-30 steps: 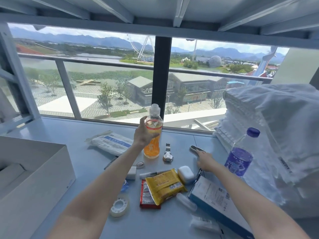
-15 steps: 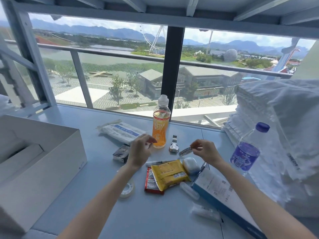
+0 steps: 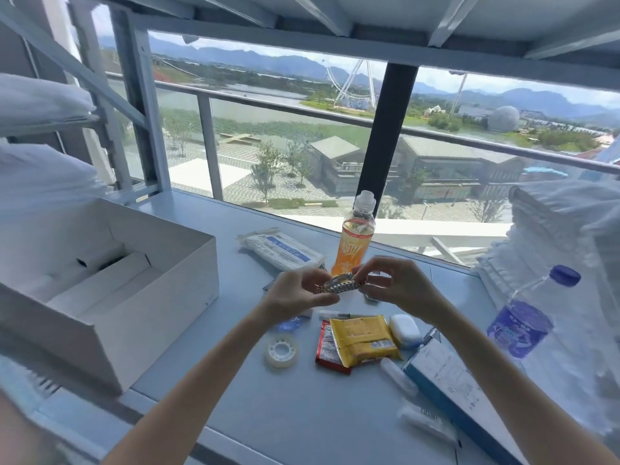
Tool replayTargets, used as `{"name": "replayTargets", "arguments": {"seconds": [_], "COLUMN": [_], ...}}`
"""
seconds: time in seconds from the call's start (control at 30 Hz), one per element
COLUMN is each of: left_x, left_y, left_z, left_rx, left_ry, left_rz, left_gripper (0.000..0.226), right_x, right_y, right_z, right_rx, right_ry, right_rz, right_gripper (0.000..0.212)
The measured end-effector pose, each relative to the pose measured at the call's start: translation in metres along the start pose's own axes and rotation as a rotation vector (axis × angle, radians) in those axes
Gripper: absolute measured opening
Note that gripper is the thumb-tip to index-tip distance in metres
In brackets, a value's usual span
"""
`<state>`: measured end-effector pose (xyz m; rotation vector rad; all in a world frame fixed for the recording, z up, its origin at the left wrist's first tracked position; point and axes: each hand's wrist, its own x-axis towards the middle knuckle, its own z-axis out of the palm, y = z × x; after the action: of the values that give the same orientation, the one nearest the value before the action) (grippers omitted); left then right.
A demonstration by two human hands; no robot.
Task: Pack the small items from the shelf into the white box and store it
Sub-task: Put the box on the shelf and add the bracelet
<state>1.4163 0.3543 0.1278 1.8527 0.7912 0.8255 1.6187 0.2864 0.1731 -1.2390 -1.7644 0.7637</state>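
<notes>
While we hold the metal watch band [image 3: 339, 284] up between both hands, above the shelf [image 3: 302, 414], the step in hand looks like gathering it so it goes into the white box [image 3: 167, 313] as one compact piece. Our left hand [image 3: 295, 297] pinches one end and our right hand [image 3: 399, 286] the other, fingers [image 3: 379, 263] curled onto the links. The band hangs just in front of the orange bottle [image 3: 355, 243], and the box stands open on the left, well apart from it. We should fold the links together, let the left hand take the bundle, and lower it onto the box floor rather than drop it, swinging wide of the bottle. The tape roll [image 3: 281, 350] and yellow packet [image 3: 364, 338] lie below.
</notes>
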Motion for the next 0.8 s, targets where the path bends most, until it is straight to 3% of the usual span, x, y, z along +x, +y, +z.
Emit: {"name": "replayTargets", "arguments": {"seconds": [0.17,0.33,0.57,0.67,0.8], "left_x": [-0.039,-0.087,-0.149,-0.164,-0.172], "left_y": [-0.001,0.007,-0.010,-0.030,-0.048], "left_z": [-0.049,-0.109,-0.211,-0.250,-0.285], "left_rx": [0.113,0.127,0.474,0.614,0.608], "left_ry": [0.204,0.305,0.256,0.297,0.319], "left_rz": [0.065,0.142,0.274,0.243,0.228], "left_gripper": [0.035,0.031,0.036,0.041,0.038], "right_x": [0.012,0.031,0.064,0.083,0.110], "right_y": [-0.011,-0.042,-0.089,-0.102,-0.116], "right_z": [0.053,0.124,0.217,0.247,0.275], "right_rx": [-0.070,-0.063,-0.331,-0.398,-0.452], "right_ry": [-0.007,0.010,0.072,0.083,0.037], "right_rz": [-0.155,-0.179,-0.348,-0.320,-0.274], "right_gripper": [0.022,0.046,0.034,0.032,0.029]}}
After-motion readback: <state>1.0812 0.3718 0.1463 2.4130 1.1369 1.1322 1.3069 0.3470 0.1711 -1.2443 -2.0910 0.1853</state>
